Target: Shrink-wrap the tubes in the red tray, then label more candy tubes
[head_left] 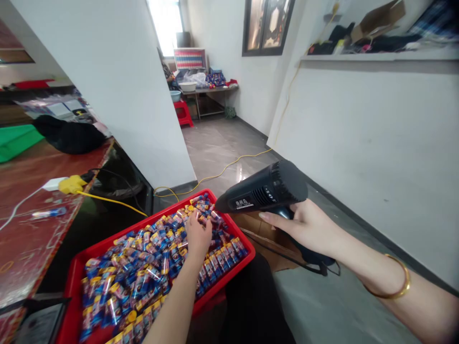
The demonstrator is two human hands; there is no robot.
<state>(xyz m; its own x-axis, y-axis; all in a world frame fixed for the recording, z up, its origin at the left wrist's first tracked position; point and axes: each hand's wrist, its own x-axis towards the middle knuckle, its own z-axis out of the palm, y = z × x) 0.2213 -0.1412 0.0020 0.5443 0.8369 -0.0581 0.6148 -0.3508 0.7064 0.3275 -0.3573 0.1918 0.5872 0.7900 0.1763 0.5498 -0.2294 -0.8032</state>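
My right hand (301,222) is wrapped round the handle of a black hot-air gun (261,188), whose narrow nozzle points left over the corner of a red tray (229,276). Inside that tray lie many small cylindrical bottles (143,260) with blue printed wraps and yellow ends. Most are jumbled, while a row stands lined up along the near right side. My left hand (199,234) reaches down among the bottles near the far end, its fingers bent and apart. A yellow cap shows just beyond the fingertips; whether they touch a bottle is unclear.
At left stands a red worktable (46,181) with a yellow plug (73,184), a black cap and a loose bottle. A yellow cord (229,165) crosses the floor. Under the gun sits a cardboard box (260,234). A white pillar (132,95) rises beyond the tray; a wall shelf (358,57) is at right.
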